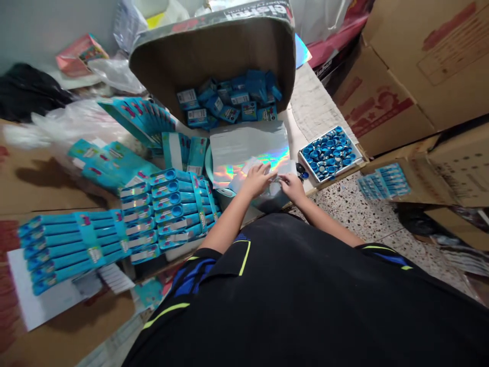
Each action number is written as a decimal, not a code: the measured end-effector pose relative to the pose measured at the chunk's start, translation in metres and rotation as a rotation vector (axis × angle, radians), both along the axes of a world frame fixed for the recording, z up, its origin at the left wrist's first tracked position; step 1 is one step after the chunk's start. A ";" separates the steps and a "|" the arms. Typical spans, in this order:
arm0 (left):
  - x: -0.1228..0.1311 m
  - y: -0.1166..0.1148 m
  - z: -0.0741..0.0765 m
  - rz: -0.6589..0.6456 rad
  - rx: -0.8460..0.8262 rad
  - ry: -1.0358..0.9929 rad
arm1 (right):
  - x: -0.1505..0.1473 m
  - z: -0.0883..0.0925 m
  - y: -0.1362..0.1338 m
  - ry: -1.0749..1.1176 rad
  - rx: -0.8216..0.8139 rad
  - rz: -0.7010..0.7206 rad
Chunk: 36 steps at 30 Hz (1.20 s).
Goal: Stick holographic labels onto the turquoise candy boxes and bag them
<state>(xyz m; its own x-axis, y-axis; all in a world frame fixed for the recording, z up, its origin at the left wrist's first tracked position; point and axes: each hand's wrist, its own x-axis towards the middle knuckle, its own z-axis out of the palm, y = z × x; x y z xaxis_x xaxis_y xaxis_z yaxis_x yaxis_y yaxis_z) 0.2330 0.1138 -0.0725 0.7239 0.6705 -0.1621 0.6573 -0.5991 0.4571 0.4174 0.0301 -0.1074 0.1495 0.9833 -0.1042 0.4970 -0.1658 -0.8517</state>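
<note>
Floor of speckled terrazzo (355,224) is seen at R, w/ cardboard cartons (401,86) stacked alongside & a bundle of teal packs (384,182) laid on a carton flap. Low work area is crowded: rows of teal tubes (72,250) & more teal tubes (171,209) are laid out at L, w/ fanned teal cards (137,120) behind them. Open box lid (212,61) is propped up at back, holding loose blue packs (229,99). Holo foil sheet (248,153) is laid centrally, partly over a round teal tub (209,165), w/ tray of blue caps (330,153) just to its R. Near edge of foil is touched by L hand (256,179), fingers spread & bent downward. R hand (292,186) is placed just beside it, fingers curled onto a pale translucent film (267,178) lying on the foil. Film appears pinched btwn both hands, but firm grip can't be confirmed from this view. Black shirt (290,285) fills the lower frame.
</note>
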 end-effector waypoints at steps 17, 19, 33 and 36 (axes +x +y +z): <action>-0.029 -0.036 0.066 0.043 -0.012 -0.443 | 0.006 0.016 0.046 -0.009 0.071 0.028; -0.045 -0.054 0.104 0.380 0.067 -0.568 | 0.002 0.025 0.056 -0.030 0.112 0.013; -0.167 -0.098 0.187 1.332 -0.099 -0.729 | -0.200 0.143 0.054 0.646 0.145 0.730; -0.180 -0.102 0.188 1.321 -0.056 -0.590 | -0.209 0.143 0.052 0.613 0.161 0.706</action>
<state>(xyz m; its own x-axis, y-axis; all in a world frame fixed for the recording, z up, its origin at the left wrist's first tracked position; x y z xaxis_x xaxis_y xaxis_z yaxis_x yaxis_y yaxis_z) 0.0529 0.0117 0.1151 -0.4373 0.8923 -0.1121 0.4172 0.3117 0.8537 0.2087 0.0825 0.0361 -0.5213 0.8348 0.1772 -0.1036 0.1442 -0.9841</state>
